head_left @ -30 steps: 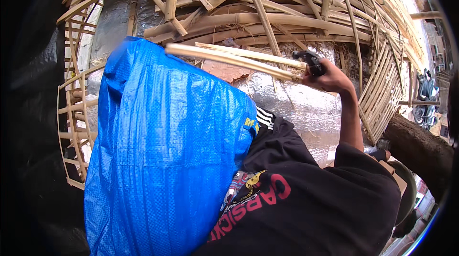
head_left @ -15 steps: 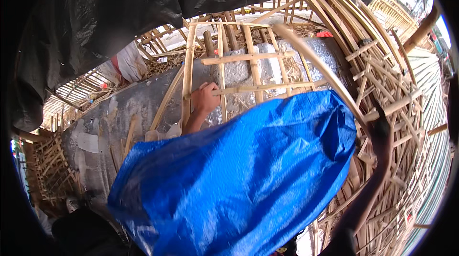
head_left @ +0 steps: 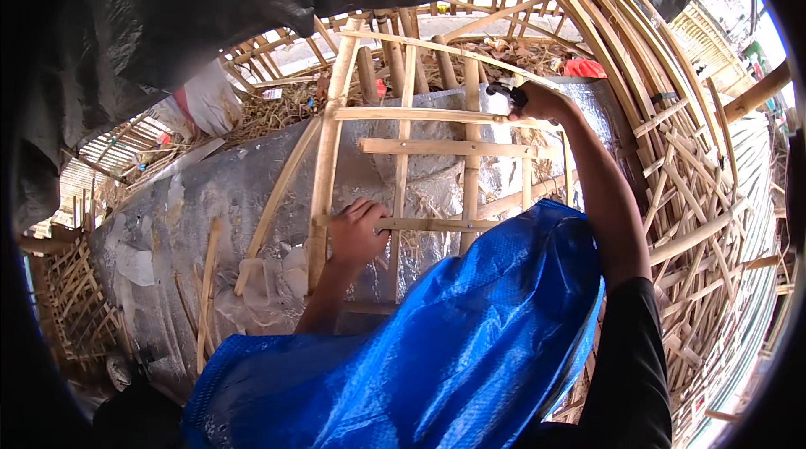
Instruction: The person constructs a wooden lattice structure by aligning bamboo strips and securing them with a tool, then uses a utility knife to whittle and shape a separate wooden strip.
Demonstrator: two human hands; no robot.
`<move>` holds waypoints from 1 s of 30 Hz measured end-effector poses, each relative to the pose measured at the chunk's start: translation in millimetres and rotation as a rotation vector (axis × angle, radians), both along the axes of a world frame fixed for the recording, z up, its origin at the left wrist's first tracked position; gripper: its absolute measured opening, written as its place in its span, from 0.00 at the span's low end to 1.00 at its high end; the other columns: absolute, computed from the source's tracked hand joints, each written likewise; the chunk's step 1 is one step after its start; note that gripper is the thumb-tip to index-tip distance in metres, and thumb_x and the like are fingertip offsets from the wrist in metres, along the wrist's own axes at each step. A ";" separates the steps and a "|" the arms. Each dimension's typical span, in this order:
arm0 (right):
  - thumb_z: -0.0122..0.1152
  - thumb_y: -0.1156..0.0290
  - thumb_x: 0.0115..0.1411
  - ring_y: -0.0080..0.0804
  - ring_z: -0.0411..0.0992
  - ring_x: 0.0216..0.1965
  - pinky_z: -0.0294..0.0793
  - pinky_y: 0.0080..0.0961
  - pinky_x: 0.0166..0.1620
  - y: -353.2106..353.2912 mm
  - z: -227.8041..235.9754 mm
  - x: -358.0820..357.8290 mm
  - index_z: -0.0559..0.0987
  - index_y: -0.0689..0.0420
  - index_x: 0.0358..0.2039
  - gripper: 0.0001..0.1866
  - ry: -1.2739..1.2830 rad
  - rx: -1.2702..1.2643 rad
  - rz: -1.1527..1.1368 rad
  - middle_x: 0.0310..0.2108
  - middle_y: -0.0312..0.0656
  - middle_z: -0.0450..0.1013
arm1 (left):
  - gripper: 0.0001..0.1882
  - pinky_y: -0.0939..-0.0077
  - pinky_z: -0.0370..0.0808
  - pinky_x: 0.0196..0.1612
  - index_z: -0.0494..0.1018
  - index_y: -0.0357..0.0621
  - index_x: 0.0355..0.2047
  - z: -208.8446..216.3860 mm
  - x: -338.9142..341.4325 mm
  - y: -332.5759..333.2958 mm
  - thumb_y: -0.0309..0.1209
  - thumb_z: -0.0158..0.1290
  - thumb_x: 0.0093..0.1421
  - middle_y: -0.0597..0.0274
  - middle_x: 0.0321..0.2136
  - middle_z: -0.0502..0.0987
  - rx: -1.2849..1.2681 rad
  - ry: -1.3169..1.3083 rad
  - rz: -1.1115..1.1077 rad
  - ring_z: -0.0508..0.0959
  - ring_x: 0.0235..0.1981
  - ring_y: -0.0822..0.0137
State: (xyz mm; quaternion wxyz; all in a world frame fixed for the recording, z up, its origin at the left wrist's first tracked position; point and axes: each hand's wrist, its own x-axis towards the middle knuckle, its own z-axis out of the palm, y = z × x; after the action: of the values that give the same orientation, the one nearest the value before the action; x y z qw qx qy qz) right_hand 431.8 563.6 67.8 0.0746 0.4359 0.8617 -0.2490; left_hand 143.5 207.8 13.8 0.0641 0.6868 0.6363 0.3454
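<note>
A bamboo lattice frame of long strips and nailed crosspieces lies in front of me. My left hand is closed at the left end of its lowest crosspiece; a small shiny bit shows by the fingers. My right hand is closed around the right end of a pale bamboo slat, which lies across the frame's upper part, above another crosspiece. A black curved tool sticks out of the same hand; its kind is unclear.
Blue tarp covers the near area below my hands. Bundled bamboo strips stand at the right. Black sheeting hangs overhead. Beneath the frame is a grey sheet-covered surface with loose strips; dry litter lies beyond.
My right hand has swung from the right side up and inward, bringing the slat across the frame. The frame and my left hand sit lower in view.
</note>
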 end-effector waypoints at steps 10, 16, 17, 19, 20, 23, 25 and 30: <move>0.76 0.59 0.46 0.19 0.65 0.21 0.66 0.22 0.24 1.7 -24.5 2.9 0.77 0.60 0.25 0.19 0.391 0.048 -0.368 0.17 0.33 0.71 | 0.20 0.63 0.68 0.57 0.72 0.40 0.44 89.3 -48.6 48.6 0.28 0.63 0.51 0.54 0.47 0.73 -0.076 -0.084 -0.055 0.73 0.53 0.56; 0.74 0.59 0.51 0.27 0.75 0.24 0.72 0.31 0.30 10.5 -31.8 48.1 0.84 0.57 0.35 0.16 0.559 0.285 -0.461 0.24 0.41 0.78 | 0.55 0.50 0.60 0.64 0.57 0.37 0.62 70.0 -87.7 179.2 0.69 0.58 0.48 0.33 0.59 0.59 -0.126 0.238 0.653 0.61 0.63 0.42; 0.74 0.59 0.51 0.27 0.75 0.25 0.72 0.30 0.31 1.5 -25.4 48.4 0.84 0.56 0.34 0.16 0.562 0.199 -0.619 0.25 0.41 0.79 | 0.55 0.50 0.61 0.63 0.56 0.38 0.63 64.8 -105.2 184.3 0.68 0.58 0.48 0.33 0.60 0.59 -0.152 0.118 0.635 0.61 0.63 0.42; 0.74 0.59 0.51 0.26 0.75 0.25 0.73 0.29 0.31 -7.4 -24.4 78.8 0.84 0.55 0.34 0.16 0.605 0.259 -0.784 0.25 0.39 0.79 | 0.55 0.51 0.63 0.63 0.56 0.40 0.64 68.2 -107.7 203.2 0.67 0.58 0.48 0.31 0.58 0.62 -0.222 -0.121 0.555 0.63 0.62 0.41; 0.75 0.59 0.50 0.24 0.73 0.23 0.73 0.29 0.31 -12.5 -29.5 105.3 0.84 0.55 0.34 0.16 0.652 0.250 -0.858 0.22 0.36 0.78 | 0.54 0.51 0.63 0.62 0.55 0.41 0.65 65.8 -103.9 211.5 0.65 0.60 0.49 0.32 0.57 0.64 -0.179 -0.108 0.529 0.64 0.61 0.41; 0.76 0.56 0.49 0.20 0.66 0.18 0.66 0.25 0.24 -28.5 -54.8 167.0 0.81 0.55 0.27 0.17 0.585 0.170 -0.997 0.18 0.32 0.72 | 0.51 0.50 0.64 0.61 0.54 0.48 0.66 50.8 -83.4 228.3 0.61 0.60 0.51 0.35 0.59 0.63 -0.105 -0.075 0.419 0.64 0.61 0.40; 0.77 0.50 0.47 0.19 0.61 0.16 0.62 0.23 0.22 -48.2 -64.0 169.4 0.77 0.54 0.21 0.22 0.582 0.084 -1.038 0.17 0.30 0.68 | 0.44 0.51 0.64 0.61 0.56 0.56 0.67 51.6 -76.8 223.5 0.56 0.59 0.55 0.39 0.60 0.61 0.050 0.003 0.432 0.64 0.60 0.40; 0.76 0.45 0.46 0.23 0.70 0.24 0.64 0.22 0.27 -63.0 -83.4 165.4 0.83 0.59 0.31 0.27 0.720 -0.127 -1.017 0.29 0.42 0.79 | 0.35 0.53 0.65 0.60 0.62 0.55 0.64 33.4 -97.0 230.3 0.50 0.58 0.59 0.44 0.59 0.63 0.018 0.219 0.343 0.65 0.59 0.42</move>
State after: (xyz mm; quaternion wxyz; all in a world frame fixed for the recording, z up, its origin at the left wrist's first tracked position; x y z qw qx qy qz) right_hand 597.2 500.6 -15.6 -0.3227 0.6747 0.5012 -0.4352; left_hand 46.4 438.1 47.2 -0.0713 0.6025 0.7439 0.2800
